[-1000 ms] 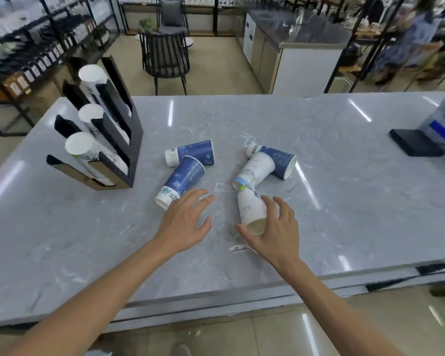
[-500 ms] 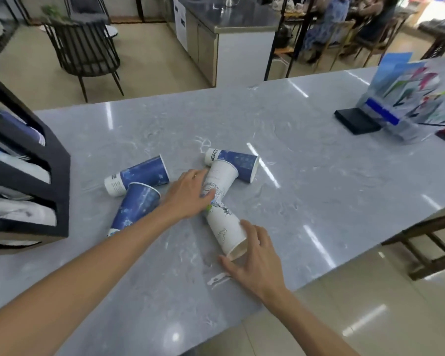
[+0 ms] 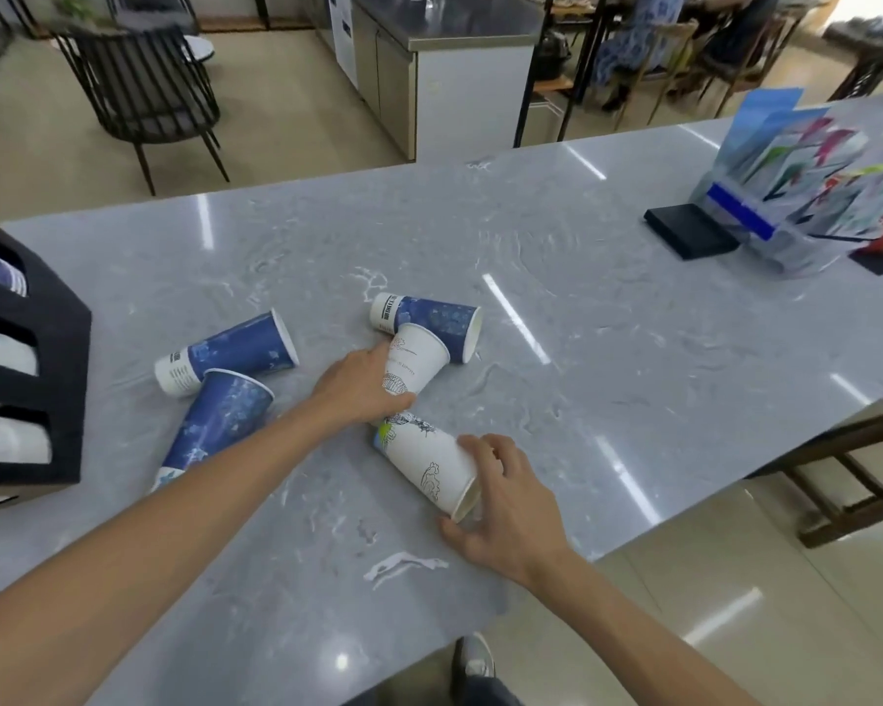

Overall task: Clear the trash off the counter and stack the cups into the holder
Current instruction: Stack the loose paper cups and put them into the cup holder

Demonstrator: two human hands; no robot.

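Since the frame 0.5 s back, your right hand (image 3: 505,507) has slid forward from beside the near white cup (image 3: 426,463) to cup its open rim, and your left hand (image 3: 360,387) has settled further onto the second white cup (image 3: 413,366).

Your right fingers (image 3: 490,448) curl half-closed over the top of that rim, thumb low against the table (image 3: 633,308) at the mouth; they touch the cup, but it still lies on its side, so this is contact, not a lift. Your left fingers are wrapped loosely round the lower wall of the second white cup, which also lies flat with its mouth against a blue cup (image 3: 432,318). Whether that grip is firm, I cannot tell.

Further out, 2 more blue cups (image 3: 230,351) lie tipped over to your left, one (image 3: 215,425) partly under your forearm. At the far left edge stands the black holder (image 3: 65,359) with cup stacks in its slots. A torn paper scrap (image 3: 404,565) lies near the table edge.

You appear to be at the gathering step. Next, I judge, close both grips and nest 1 white cup into the other, mouths aligned, before carrying them left to the holder.
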